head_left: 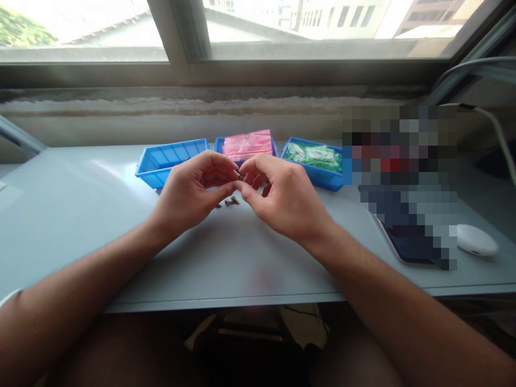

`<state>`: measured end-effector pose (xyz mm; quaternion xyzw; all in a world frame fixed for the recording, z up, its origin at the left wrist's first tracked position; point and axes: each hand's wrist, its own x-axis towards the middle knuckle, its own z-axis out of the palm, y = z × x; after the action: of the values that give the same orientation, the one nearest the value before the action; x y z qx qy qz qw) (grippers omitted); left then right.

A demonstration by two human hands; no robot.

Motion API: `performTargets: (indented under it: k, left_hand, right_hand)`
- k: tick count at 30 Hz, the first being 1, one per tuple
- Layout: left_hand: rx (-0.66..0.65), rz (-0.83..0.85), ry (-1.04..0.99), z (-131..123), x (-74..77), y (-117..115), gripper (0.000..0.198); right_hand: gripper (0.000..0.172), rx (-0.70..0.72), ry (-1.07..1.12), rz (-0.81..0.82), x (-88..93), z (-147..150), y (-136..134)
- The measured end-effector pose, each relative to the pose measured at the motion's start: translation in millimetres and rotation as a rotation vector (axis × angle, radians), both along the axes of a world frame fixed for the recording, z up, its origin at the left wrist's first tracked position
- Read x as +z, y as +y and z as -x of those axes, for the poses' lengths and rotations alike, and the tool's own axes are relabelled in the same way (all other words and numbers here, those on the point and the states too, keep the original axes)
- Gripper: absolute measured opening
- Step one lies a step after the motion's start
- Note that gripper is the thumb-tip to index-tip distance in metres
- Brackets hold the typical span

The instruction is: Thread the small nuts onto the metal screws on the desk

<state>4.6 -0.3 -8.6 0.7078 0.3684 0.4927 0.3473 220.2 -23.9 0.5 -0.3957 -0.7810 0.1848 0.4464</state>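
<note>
My left hand (pixel 192 189) and my right hand (pixel 282 194) meet above the grey table (pixel 80 215), fingertips pinched together on a small dark metal part (pixel 241 176) that looks like a screw. Both hands are closed in a pinch on it. A few more small dark screws (pixel 230 201) lie on the table just below the fingertips. Behind the hands stands a row of blue bins: an empty one (pixel 171 159) at left, a middle one (pixel 220 145) holding a pink bag (pixel 248 144), and a right one (pixel 322 177) holding a green bag (pixel 314 155).
A dark phone (pixel 411 244) and a white oval case (pixel 477 239) lie at the right of the table. A blurred-out patch covers the area behind them. A window ledge runs along the back. A grey cable (pixel 500 134) hangs at far right.
</note>
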Motion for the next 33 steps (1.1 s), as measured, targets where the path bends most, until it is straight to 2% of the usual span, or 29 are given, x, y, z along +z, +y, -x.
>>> performTargets:
  k: [4,12,16,24,28,31,33]
  left_hand:
    - [-0.004,0.031,0.043,0.2,-1.2,-2.6,0.035]
    - [-0.047,0.198,0.067,1.3,10.9,-5.1,0.038]
    - [-0.075,0.266,0.014,1.7,12.6,-6.4,0.042]
    - [-0.045,0.269,-0.003,4.5,5.2,2.1,0.023]
    - [-0.016,0.166,0.076,6.6,4.5,5.1,0.018]
    - [0.005,0.078,0.119,6.3,4.5,4.8,0.018]
    - [0.015,0.093,0.108,5.1,4.5,3.3,0.021]
  right_hand:
    - [0.011,-0.002,-0.022,0.019,2.0,-0.7,0.3]
    - [0.018,-0.089,-0.039,-0.044,0.6,0.4,-1.4]
    - [0.022,-0.091,-0.068,-0.046,-1.0,0.0,-1.5]
    - [0.018,-0.031,-0.074,-0.039,-1.9,0.3,-0.6]
    - [0.012,-0.066,-0.042,-0.026,-0.5,-1.1,-0.3]
    - [0.017,-0.025,0.0,0.052,0.8,-2.1,0.2]
    - [0.019,-0.009,0.033,0.112,1.5,-2.1,0.4]
